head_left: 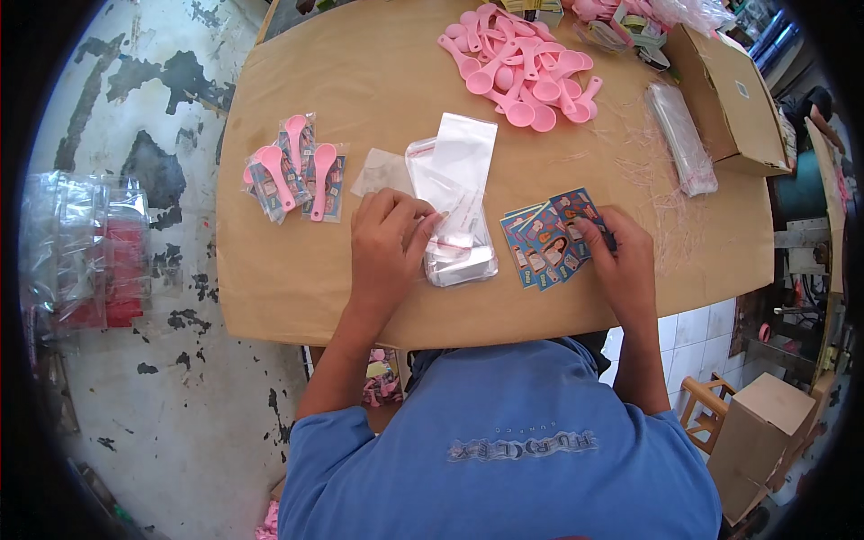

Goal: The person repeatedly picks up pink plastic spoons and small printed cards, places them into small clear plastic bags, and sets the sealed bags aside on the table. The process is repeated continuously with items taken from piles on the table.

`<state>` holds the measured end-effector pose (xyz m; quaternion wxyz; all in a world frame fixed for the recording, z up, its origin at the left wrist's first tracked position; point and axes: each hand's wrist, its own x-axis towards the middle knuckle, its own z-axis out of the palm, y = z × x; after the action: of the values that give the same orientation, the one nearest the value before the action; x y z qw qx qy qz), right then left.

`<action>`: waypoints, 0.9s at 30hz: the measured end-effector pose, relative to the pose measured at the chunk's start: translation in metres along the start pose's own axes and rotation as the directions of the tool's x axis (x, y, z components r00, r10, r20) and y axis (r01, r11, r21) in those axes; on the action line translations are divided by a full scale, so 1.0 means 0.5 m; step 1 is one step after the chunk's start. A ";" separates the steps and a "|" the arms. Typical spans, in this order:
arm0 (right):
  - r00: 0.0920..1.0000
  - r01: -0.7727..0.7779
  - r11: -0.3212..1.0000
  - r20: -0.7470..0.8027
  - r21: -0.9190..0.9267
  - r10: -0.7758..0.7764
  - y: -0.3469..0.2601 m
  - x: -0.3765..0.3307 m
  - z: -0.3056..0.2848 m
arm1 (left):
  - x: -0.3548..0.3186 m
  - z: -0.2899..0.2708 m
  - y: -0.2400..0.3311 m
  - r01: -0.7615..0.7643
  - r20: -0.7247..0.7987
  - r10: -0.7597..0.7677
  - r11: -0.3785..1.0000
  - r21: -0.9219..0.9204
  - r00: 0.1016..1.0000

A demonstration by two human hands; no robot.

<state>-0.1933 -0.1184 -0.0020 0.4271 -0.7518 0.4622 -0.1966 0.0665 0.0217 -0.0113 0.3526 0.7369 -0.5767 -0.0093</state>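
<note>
My left hand is closed at the left side of a stack of clear plastic bags, its thumb and forefinger pinching the edge of one bag. A white backing sheet sticks out at the far end of the stack. To the right, several printed blue cards lie fanned on the table. My right hand grips the card at the right of the fan, thumb on top and fingers partly hidden. Beyond my left hand are packed pink spoons, each in a clear bag with a card.
A heap of loose pink spoons lies at the far side of the brown-covered table. At the right stand a bundle of clear bags and a cardboard box. Thin plastic strips are scattered near them. Large plastic packs lie far left.
</note>
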 end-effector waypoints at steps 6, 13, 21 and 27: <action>0.992 0.116 0.939 -0.079 0.324 -0.095 -0.016 0.004 0.011 | -0.014 -0.023 0.028 -0.120 -0.039 0.120 0.993 -0.016 0.992; 0.935 0.025 0.870 0.297 0.493 -0.195 -0.098 0.031 0.097 | -0.033 -0.017 0.032 -0.189 -0.025 0.189 0.982 -0.010 0.982; 0.918 -0.156 0.698 0.364 0.699 -0.159 -0.132 0.080 0.128 | -0.101 -0.015 0.056 -0.189 -0.094 0.178 0.974 -0.126 0.980; 0.899 -0.273 0.365 0.371 0.890 -0.234 -0.138 0.089 0.112 | -0.078 0.001 0.064 -0.087 0.080 0.082 0.994 0.067 0.993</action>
<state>-0.0959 -0.1167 0.0192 0.8694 -0.3956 0.1698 -0.2426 0.0265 0.0521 -0.0100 0.3038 0.7229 -0.6206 -0.0026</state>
